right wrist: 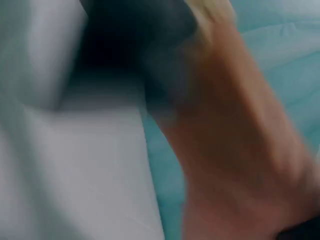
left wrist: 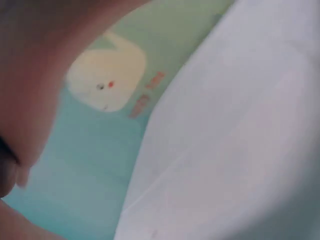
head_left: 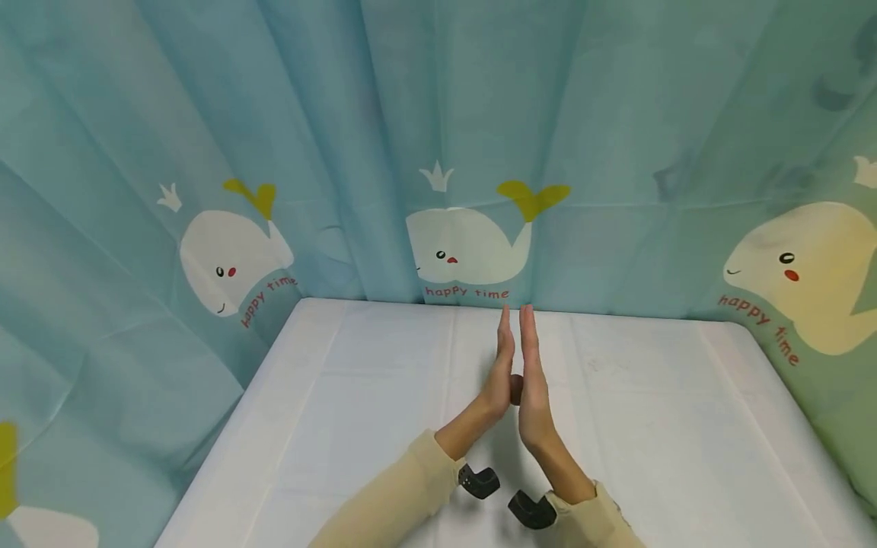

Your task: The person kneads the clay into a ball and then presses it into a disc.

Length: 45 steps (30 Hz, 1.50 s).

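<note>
item, one round brown object (head_left: 517, 390): i see it in the head view between the two palms, near their heels, touching both. item, left hand (head_left: 499, 377): fingers straight, palm flat against the object's one side, nothing gripped. item, right hand (head_left: 535, 392): likewise straight-fingered, palm against the opposite side, fingertips just beside the left's. item, two beige sleeves (head_left: 393, 491), black wrist cameras (head_left: 479, 482) at the cuffs. item, white table (head_left: 384, 380), faintly creased, beneath the hands. item, blue-green curtain (head_left: 617, 114), behind and at both sides, printed with white whales (head_left: 473, 243), crowns (head_left: 436, 176) and red "happy time" lettering (head_left: 467, 292). my right wrist view is mostly blurred.
</note>
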Each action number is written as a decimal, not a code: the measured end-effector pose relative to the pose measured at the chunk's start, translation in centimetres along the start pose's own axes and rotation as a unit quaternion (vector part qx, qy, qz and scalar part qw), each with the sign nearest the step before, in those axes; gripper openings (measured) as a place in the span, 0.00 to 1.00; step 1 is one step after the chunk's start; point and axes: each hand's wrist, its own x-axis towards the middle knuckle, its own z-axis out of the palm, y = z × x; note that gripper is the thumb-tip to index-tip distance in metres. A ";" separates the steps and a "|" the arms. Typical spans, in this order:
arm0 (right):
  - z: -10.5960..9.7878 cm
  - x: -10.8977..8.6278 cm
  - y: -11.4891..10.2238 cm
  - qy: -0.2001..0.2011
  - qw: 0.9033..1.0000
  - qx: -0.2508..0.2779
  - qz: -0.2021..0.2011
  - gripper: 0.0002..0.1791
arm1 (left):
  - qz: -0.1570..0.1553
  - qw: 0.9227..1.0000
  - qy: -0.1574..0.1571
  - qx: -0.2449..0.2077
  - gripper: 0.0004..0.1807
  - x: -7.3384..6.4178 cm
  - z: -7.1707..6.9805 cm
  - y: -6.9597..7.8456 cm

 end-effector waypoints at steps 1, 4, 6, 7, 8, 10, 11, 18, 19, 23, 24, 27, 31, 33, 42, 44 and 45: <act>-0.3 0.4 0.0 0.004 1.000 0.010 0.006 0.30 | 0.008 1.000 -0.014 0.005 0.37 -0.3 0.2 0.1; -1.7 1.8 1.0 0.027 0.997 0.050 0.045 0.29 | 0.035 0.998 -0.057 0.009 0.37 -1.2 0.7 1.2; -2.6 2.3 2.0 0.037 0.994 0.076 0.072 0.30 | 0.043 0.996 -0.079 0.007 0.37 -1.6 1.1 2.4; -2.9 2.3 2.5 0.036 0.992 0.085 0.081 0.30 | 0.044 0.995 -0.088 0.005 0.37 -1.8 1.2 3.0; -3.0 2.2 2.9 0.032 0.992 0.091 0.084 0.31 | 0.048 0.994 -0.095 0.002 0.37 -1.9 1.3 3.4; -2.7 1.6 3.2 0.019 0.992 0.095 0.075 0.33 | 0.048 0.995 -0.092 0.002 0.38 -1.7 1.2 3.9; -2.2 1.1 3.1 0.011 0.994 0.090 0.067 0.33 | 0.047 0.995 -0.084 0.002 0.38 -1.4 1.0 3.8; 0.3 -0.3 0.6 -0.014 0.998 0.043 -0.033 0.31 | 0.027 0.999 -0.022 0.004 0.35 0.6 -0.9 0.4; 0.2 0.0 0.3 -0.016 0.999 0.035 -0.036 0.31 | 0.026 0.999 -0.027 0.000 0.34 0.5 -0.9 0.1; -0.9 1.8 0.2 0.003 1.000 -0.001 0.017 0.29 | 0.019 0.999 -0.042 -0.004 0.35 -0.5 -0.2 0.4; -1.3 2.2 0.6 0.013 0.999 -0.013 0.028 0.29 | 0.022 0.999 -0.046 -0.006 0.35 -0.7 0.0 0.8; -2.4 2.9 2.2 0.045 0.998 0.004 0.043 0.29 | 0.028 0.998 -0.061 -0.014 0.36 -1.2 0.6 2.3; -2.0 1.9 3.4 0.044 0.999 0.016 0.028 0.31 | 0.003 0.998 -0.051 -0.038 0.38 -0.8 0.6 3.6; -1.0 0.8 3.0 0.023 1.000 0.013 0.013 0.31 | -0.013 0.998 -0.023 -0.063 0.37 -0.2 0.1 3.5; -0.6 1.0 -0.2 0.014 0.999 0.043 -0.004 0.30 | 0.035 0.999 -0.029 0.011 0.36 -0.2 0.1 1.3; -1.4 1.9 0.0 0.044 0.998 0.044 0.021 0.30 | 0.038 0.998 -0.047 0.013 0.35 -0.8 0.7 1.8; -1.8 2.3 0.3 0.057 0.997 0.048 0.027 0.30 | 0.032 0.998 -0.053 0.004 0.35 -1.1 1.0 2.2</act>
